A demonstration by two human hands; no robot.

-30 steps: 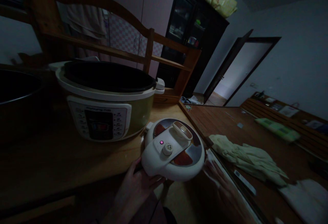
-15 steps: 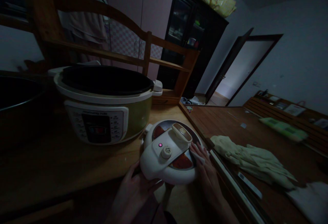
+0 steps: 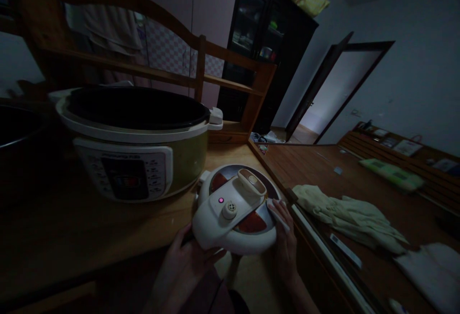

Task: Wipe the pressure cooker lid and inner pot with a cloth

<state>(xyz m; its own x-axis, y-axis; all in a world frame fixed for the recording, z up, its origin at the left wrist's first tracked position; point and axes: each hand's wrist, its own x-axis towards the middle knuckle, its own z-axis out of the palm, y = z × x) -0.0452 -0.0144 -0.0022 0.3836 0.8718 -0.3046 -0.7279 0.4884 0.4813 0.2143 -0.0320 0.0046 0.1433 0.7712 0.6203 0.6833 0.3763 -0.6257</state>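
A white pressure cooker lid [image 3: 237, 208] with a raised handle, a valve knob and a small pink-lit dot is tilted over the desk's front edge. My left hand [image 3: 185, 261] grips its near left rim, some fingers hidden underneath. At the lid's right side, my right hand [image 3: 285, 237] presses a folded white cloth or tissue [image 3: 278, 216] against the top near the rim. Behind and to the left stands the green and white electric pressure cooker [image 3: 143, 156], lidless, with a black inner pot showing and a control panel on its front.
A dark pot [image 3: 21, 137] stands at the far left on the wooden desk [image 3: 187, 208]. Wooden shelving [image 3: 230, 60] rises behind the cooker. To the right, a wooden surface holds a pale green garment [image 3: 345, 213] and a white remote-like object [image 3: 345, 251].
My right hand and the cloth have shifted slightly along the lid's right side. My left hand keeps its hold on the rim. The camera view has moved slightly.
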